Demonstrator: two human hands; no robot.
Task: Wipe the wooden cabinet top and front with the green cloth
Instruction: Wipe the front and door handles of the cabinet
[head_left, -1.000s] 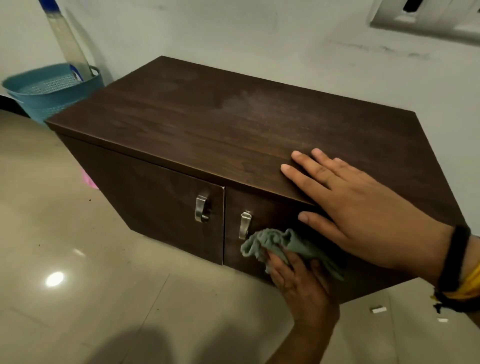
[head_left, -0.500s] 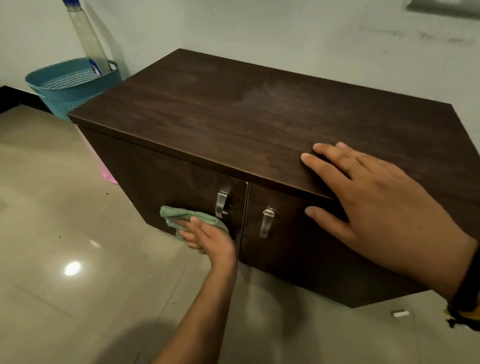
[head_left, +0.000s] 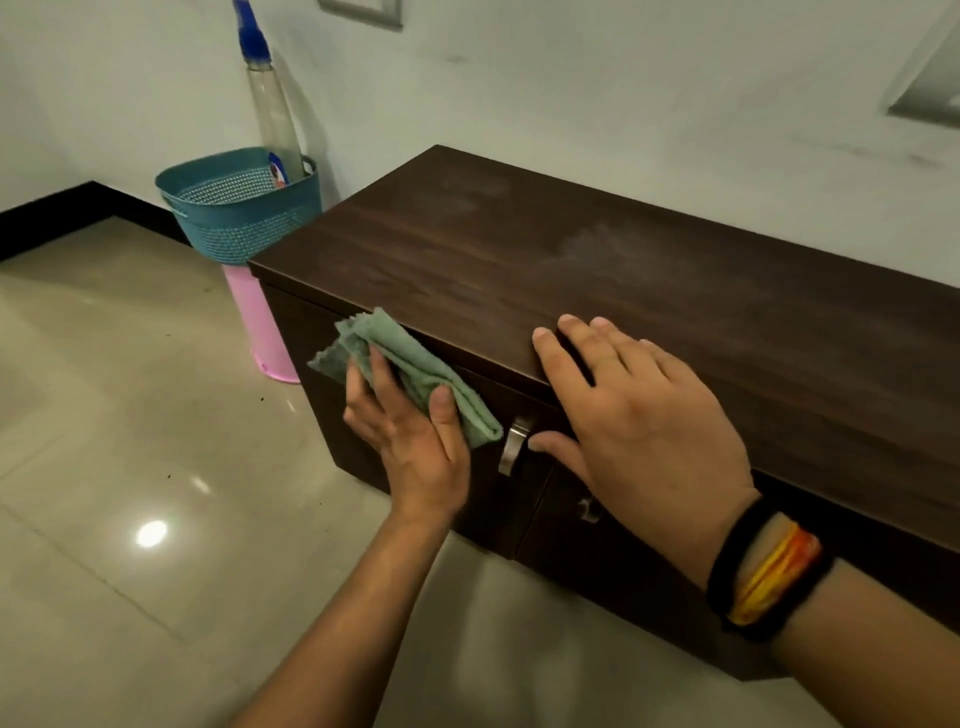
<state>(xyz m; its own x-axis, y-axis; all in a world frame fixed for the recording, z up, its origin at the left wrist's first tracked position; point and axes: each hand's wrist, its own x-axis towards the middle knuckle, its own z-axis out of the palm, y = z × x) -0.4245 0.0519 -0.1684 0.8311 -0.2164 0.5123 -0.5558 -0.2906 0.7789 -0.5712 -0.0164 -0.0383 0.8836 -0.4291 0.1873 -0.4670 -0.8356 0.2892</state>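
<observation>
Left hand (head_left: 410, 441): fingers spread flat, thumb up, pressing the green cloth (head_left: 415, 371) against the upper part of the left door

Green cloth: folded, lying on the front of the wooden cabinet (head_left: 649, 291) just under its top edge, beside the metal handle (head_left: 513, 447)

Right hand (head_left: 639, 421): open and flat on the front edge of the cabinet top, fingers together, thumb hanging down over the front near the handle; bands on the wrist

Beside the cabinet: blue basket (head_left: 234, 223) holding a spray bottle (head_left: 270, 104), on a pink stand (head_left: 260, 327), on the tiled floor (head_left: 130, 415)
</observation>
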